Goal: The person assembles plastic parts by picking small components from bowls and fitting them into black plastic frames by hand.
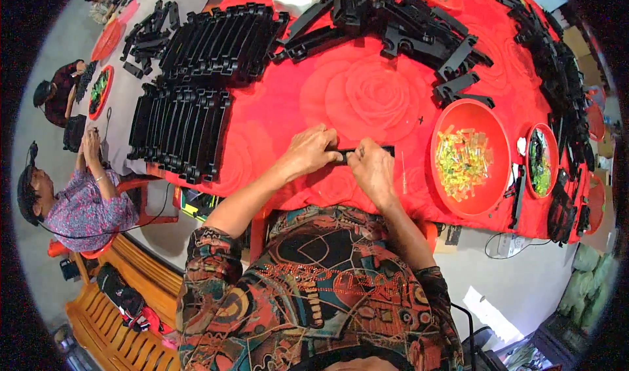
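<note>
Both hands are at a long, narrow black plastic part (343,156) lying on the red cloth in front of me. My left hand (312,151) is closed on its left end, the fingers bent and the thumb pointing right along it. My right hand (372,169) pinches the part near its middle, the fingers curled down over it. A dark stretch of the part shows beyond the right knuckles. Whether a small piece is between my right fingertips is hidden. To the right of my right hand stands a red bowl (440,200) holding small yellow and clear pieces (464,163).
Long black parts (180,132) lie in neat rows at left, with a loose heap (426,33) at the back. A smaller red bowl (554,149) with green and black pieces is at right. A seated person (82,204) works at the left; others sit beyond.
</note>
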Action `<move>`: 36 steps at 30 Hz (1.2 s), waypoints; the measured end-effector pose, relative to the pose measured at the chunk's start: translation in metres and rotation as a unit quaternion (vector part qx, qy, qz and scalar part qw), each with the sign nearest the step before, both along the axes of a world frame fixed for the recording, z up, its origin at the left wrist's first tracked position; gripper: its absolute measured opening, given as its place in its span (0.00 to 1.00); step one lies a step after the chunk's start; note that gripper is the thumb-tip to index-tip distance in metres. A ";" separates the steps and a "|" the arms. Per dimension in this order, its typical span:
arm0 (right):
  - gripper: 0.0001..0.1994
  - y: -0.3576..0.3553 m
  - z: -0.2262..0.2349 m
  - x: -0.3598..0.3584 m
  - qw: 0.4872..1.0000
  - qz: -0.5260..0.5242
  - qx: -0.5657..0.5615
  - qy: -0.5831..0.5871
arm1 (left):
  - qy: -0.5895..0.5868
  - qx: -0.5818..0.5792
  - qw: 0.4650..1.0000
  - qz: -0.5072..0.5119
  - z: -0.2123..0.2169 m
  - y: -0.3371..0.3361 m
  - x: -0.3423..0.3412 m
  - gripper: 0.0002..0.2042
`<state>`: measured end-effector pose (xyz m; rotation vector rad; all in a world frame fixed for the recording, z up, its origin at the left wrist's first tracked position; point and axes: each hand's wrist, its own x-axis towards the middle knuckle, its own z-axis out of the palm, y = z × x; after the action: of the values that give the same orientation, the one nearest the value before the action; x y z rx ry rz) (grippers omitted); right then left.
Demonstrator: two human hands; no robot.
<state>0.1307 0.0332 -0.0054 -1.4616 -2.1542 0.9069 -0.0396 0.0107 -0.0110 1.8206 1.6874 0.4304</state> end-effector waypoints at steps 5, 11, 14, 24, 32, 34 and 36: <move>0.10 -0.001 -0.001 0.000 1.000 -0.004 -0.006 0.000 | -0.008 -0.005 1.000 0.007 0.002 0.002 0.001 0.15; 0.09 -0.001 0.001 -0.001 1.000 -0.006 -0.006 -0.014 | 0.022 -0.037 0.999 0.021 0.005 0.004 0.005 0.16; 0.09 -0.001 0.001 0.000 1.000 -0.010 -0.012 -0.023 | 0.030 -0.029 0.999 0.025 0.003 0.004 0.007 0.16; 0.09 0.002 -0.007 0.005 0.999 0.023 0.042 -0.011 | 0.026 -0.037 0.998 0.036 0.008 0.008 0.009 0.14; 0.10 0.002 0.015 0.026 0.981 -0.066 0.025 0.179 | 0.026 -0.025 0.998 0.054 0.005 0.009 0.012 0.13; 0.12 0.005 0.025 0.034 0.965 -0.082 0.121 0.219 | 0.026 -0.036 0.998 0.054 0.006 0.010 0.012 0.13; 0.12 0.006 0.025 0.040 0.963 -0.090 0.130 0.217 | 0.027 -0.048 0.997 0.052 0.007 0.010 0.012 0.12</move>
<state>0.1710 0.0387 0.0195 -1.1761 -1.7141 0.7593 -0.0277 0.0204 -0.0041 1.6954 1.8147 0.3405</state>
